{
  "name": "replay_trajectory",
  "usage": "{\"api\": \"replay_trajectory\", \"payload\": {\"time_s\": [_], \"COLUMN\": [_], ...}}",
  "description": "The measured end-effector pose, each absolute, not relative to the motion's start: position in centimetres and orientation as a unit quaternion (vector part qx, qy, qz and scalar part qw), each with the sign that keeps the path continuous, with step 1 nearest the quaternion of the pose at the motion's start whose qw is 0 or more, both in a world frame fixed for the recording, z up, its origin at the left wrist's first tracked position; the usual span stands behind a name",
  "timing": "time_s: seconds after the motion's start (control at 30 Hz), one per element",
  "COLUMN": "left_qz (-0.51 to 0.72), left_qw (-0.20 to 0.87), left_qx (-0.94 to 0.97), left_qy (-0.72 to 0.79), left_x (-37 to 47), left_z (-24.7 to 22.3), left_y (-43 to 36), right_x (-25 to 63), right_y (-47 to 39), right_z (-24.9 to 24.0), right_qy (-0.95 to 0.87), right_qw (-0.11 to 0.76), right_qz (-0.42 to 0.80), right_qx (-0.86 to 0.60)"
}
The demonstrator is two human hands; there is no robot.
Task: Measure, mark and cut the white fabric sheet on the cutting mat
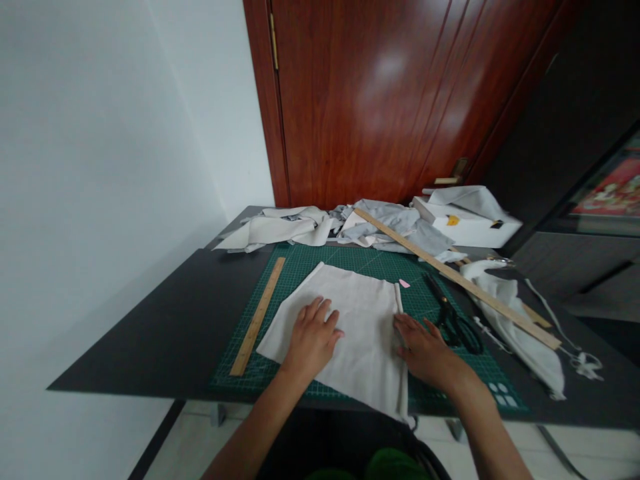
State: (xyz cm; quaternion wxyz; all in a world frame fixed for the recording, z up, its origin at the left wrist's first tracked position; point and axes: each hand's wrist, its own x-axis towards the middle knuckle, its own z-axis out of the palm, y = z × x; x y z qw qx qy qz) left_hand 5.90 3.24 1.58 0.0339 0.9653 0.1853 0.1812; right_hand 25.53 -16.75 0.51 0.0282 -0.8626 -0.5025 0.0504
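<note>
A piece of off-white fabric [367,333] lies spread on a green cutting mat [313,257], its near corner hanging past the table's front edge. My left hand [313,337] rests flat on the cloth, left of its middle, fingers spread. At the fabric's right edge, which looks folded or rolled into a narrow strip, my right hand [425,350] lies with fingers stretched out, touching that edge. Just beyond the right hand are black-handled scissors [455,323]. A small pink piece [405,283] sits near the cloth's top right corner.
A short wooden ruler [259,317] lies on the mat's left. One long wooden ruler [460,280] slants across the right side, over a white cloth bag with cords [523,317]. Fabric scraps [285,227] and a white box [470,223] line the back, before a door [370,100].
</note>
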Motion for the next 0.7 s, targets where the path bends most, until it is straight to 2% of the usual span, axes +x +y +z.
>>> {"api": "replay_trajectory", "payload": {"time_s": [0.13, 0.23, 0.43, 0.7], "left_qz": [0.203, 0.206, 0.153, 0.093], "left_qw": [0.087, 0.105, 0.048, 0.034], "left_qx": [0.968, 0.965, 0.959, 0.95], "left_qy": [0.121, 0.127, 0.233, 0.297], "left_x": [5.9, 5.8, 5.8, 4.9], "left_z": [1.8, 2.1, 2.8, 1.5], "left_y": [1.8, 1.5, 2.4, 4.2], "right_x": [24.0, 22.2, 18.1, 12.9], "right_y": [-16.2, -15.5, -14.9, -14.3], "right_z": [1.6, 3.2, 5.7, 5.7], "right_qy": [-0.47, -0.455, -0.418, -0.514], "right_qw": [0.002, -0.028, -0.04, -0.006], "right_qz": [0.054, 0.033, 0.03, 0.105], "right_qx": [-0.881, -0.89, -0.907, -0.851]}}
